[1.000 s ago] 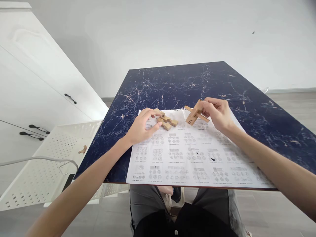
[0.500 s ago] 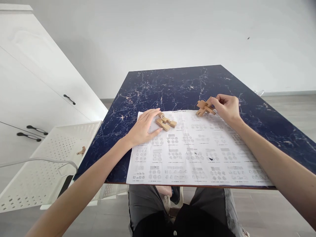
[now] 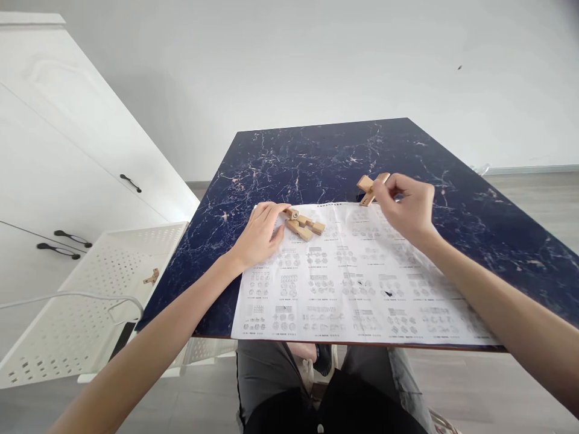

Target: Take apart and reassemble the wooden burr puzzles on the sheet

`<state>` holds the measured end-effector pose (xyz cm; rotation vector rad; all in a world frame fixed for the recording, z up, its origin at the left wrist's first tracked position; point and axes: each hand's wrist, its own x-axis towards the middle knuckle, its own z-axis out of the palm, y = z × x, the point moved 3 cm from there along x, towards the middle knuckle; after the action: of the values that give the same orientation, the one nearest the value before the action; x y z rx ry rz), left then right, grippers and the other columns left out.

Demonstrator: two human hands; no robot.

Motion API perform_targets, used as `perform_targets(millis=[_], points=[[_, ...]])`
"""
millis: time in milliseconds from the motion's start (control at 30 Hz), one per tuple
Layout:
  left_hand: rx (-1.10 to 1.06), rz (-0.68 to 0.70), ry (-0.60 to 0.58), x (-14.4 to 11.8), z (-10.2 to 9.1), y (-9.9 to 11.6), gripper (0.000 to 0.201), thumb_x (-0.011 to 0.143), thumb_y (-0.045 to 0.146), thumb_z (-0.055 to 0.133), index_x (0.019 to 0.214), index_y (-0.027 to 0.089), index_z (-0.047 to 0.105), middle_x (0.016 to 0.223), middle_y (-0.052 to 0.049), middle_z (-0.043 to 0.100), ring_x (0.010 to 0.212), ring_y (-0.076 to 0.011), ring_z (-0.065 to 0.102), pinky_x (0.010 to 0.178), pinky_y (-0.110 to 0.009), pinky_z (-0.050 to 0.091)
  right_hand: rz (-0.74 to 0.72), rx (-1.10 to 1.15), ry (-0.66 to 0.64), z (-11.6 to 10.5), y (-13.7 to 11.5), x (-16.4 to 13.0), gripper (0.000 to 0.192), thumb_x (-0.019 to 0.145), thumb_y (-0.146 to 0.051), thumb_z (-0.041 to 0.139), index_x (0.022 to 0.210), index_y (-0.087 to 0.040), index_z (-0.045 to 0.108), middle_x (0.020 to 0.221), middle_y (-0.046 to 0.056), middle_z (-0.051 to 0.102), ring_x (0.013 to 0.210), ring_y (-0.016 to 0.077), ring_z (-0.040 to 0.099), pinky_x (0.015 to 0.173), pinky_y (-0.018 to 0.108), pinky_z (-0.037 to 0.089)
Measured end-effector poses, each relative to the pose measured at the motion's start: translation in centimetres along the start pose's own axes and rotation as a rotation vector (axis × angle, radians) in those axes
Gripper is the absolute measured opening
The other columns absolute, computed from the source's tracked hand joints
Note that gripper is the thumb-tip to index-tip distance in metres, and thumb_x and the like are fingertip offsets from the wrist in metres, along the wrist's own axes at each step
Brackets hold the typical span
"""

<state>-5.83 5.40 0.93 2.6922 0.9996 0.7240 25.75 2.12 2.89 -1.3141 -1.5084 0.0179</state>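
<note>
My left hand (image 3: 262,235) rests at the top left of a printed instruction sheet (image 3: 335,271). Its fingertips and thumb close around one end of a wooden puzzle piece marked G (image 3: 294,214). Against that piece lie other notched wooden puzzle pieces (image 3: 302,230), flat on the paper. Toward the sheet's top right edge, my right hand (image 3: 407,205) pinches a cluster of crossed wooden puzzle pieces (image 3: 367,188). One of them bears a dark letter. My fingers cover the right part of this cluster.
The sheet lies on a dark blue marbled table (image 3: 307,163). To the left stand a white perforated basket (image 3: 76,325) with a small wooden piece (image 3: 152,276) in it, a white cable (image 3: 67,295) and a white cabinet (image 3: 67,138). A white wall (image 3: 316,60) rises behind.
My left fingers have drawn in around the G piece, which has turned slightly. My right hand has moved a little left and turned the cluster, hiding more of it.
</note>
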Motion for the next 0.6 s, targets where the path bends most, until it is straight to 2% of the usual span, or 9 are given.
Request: perform_targets(millis=[100, 200, 300, 367, 467, 600], points=[[0.015, -0.023, 0.002, 0.0, 0.1, -0.3, 0.047, 0.103, 0.015, 0.052, 0.148, 0.022, 0.046, 0.136, -0.014, 0.061, 0.134, -0.0325, 0.051, 0.115, -0.058, 0.045, -0.16, 0.002, -0.266, 1.5, -2.0, -1.2, 0.037, 0.101, -0.034, 0.06, 0.066, -0.027, 0.049, 0.059, 0.001, 0.055, 0.055, 0.0179, 0.048, 0.058, 0.037, 0.041], [0.04, -0.05, 0.016, 0.0, 0.3, -0.6, 0.046, 0.103, 0.017, 0.054, 0.148, 0.021, 0.048, 0.133, -0.014, 0.063, 0.133, -0.0327, 0.052, 0.115, -0.057, 0.043, -0.295, 0.015, -0.492, 3.0, -3.5, -2.6, 0.019, 0.104, -0.034, 0.056, 0.088, -0.026, 0.063, 0.083, 0.006, 0.068, 0.068, 0.021, 0.059, 0.063, 0.039, 0.048], [0.054, -0.052, 0.04, 0.0, 0.3, -0.7, 0.047, 0.102, 0.016, 0.056, 0.148, 0.023, 0.049, 0.128, -0.011, 0.067, 0.132, -0.0327, 0.053, 0.116, -0.057, 0.041, -0.336, 0.016, -0.575, 3.9, -4.1, -3.5, 0.021, 0.105, -0.037, 0.055, 0.115, -0.023, 0.067, 0.112, 0.013, 0.069, 0.083, 0.025, 0.066, 0.068, 0.042, 0.054], [0.06, -0.06, 0.049, 0.1, 0.2, -0.7, 0.047, 0.101, 0.016, 0.058, 0.147, 0.024, 0.05, 0.125, -0.01, 0.069, 0.131, -0.0328, 0.053, 0.115, -0.056, 0.041, -0.334, 0.038, -0.613, 4.3, -4.1, -3.9, 0.027, 0.106, -0.039, 0.056, 0.126, -0.023, 0.066, 0.122, 0.015, 0.065, 0.092, 0.0278, 0.067, 0.072, 0.045, 0.057], [0.056, -0.078, 0.048, 0.2, 0.0, -0.7, 0.044, 0.102, 0.018, 0.058, 0.145, 0.025, 0.052, 0.123, -0.01, 0.069, 0.131, -0.0326, 0.054, 0.113, -0.055, 0.042, -0.321, 0.073, -0.665, 4.6, -3.8, -4.2, 0.029, 0.107, -0.04, 0.056, 0.131, -0.025, 0.065, 0.126, 0.015, 0.063, 0.098, 0.0304, 0.067, 0.075, 0.047, 0.06], [0.042, -0.084, 0.099, 0.2, -0.3, -0.7, 0.038, 0.104, 0.022, 0.06, 0.142, 0.025, 0.054, 0.122, -0.01, 0.07, 0.127, -0.0314, 0.059, 0.112, -0.053, 0.044, -0.307, 0.101, -0.683, 4.8, -3.5, -4.2, 0.026, 0.107, -0.039, 0.056, 0.128, -0.025, 0.065, 0.124, 0.015, 0.062, 0.1, 0.0302, 0.067, 0.078, 0.048, 0.061]])
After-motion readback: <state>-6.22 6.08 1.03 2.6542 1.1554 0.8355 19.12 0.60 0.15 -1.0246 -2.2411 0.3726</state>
